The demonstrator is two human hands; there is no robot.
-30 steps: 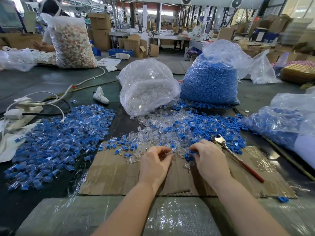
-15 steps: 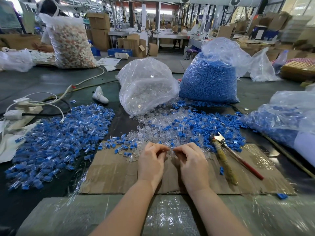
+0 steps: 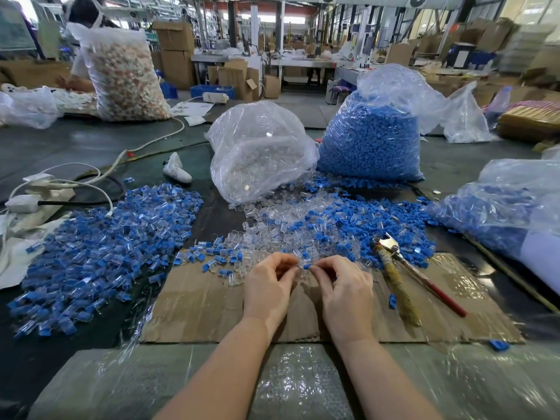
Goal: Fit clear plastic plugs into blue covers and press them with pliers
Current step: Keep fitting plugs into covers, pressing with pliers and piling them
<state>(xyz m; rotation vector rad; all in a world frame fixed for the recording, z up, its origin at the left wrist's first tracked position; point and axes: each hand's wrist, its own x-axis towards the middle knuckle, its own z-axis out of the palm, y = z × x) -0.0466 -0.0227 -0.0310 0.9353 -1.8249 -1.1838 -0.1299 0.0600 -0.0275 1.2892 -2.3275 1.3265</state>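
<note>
A cardboard sheet (image 3: pixel 212 310) covers the table's near edge. Left of it spreads a heap of assembled pieces (image 3: pixel 100 253); behind it lie loose plugs and covers (image 3: pixel 318 225). Pliers (image 3: pixel 403 274) rest on its right part. Over its far edge, the left hand (image 3: pixel 268 287) pinches something clear, cannot tell what, and the right hand (image 3: pixel 345 291) pinches a blue cover (image 3: pixel 306 266).

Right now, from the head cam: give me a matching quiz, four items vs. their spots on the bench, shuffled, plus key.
Things:
1. pliers
2. bag of blue covers
3. pile of assembled pieces
4. small blue cover

Places:
A. between the fingertips of both hands
B. far side, right of the clear-plug bag
C. on the cardboard, right of the right hand
D. left of the left hand

Pairs: 1-C, 2-B, 3-D, 4-A
</note>
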